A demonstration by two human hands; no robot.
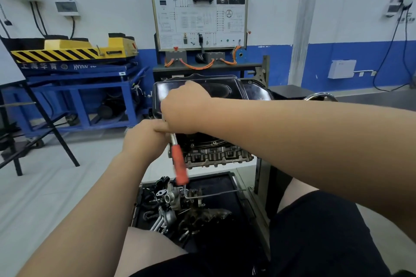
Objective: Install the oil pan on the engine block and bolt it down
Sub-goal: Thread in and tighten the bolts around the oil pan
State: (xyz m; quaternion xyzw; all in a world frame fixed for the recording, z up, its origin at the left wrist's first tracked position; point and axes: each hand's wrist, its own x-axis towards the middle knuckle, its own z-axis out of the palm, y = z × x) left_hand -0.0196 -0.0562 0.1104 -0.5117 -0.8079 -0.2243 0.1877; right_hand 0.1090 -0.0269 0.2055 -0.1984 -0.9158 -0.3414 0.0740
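Observation:
The black oil pan [220,90] sits on top of the inverted engine block [216,153] on a stand. A ratchet wrench [181,164] with a red-orange handle hangs down at the pan's near left edge. My right hand [184,110] curls over the top of the wrench at the pan's rim. My left hand [144,139] grips the wrench's metal shaft just above the handle. The wrench head and the bolt under my hands are hidden.
A black tray [225,186] below the engine holds several loose engine parts and a bent metal rod. A blue lift table with a yellow striped ramp [74,51] stands at left. A training panel [199,13] is behind the engine. My knees are at the bottom.

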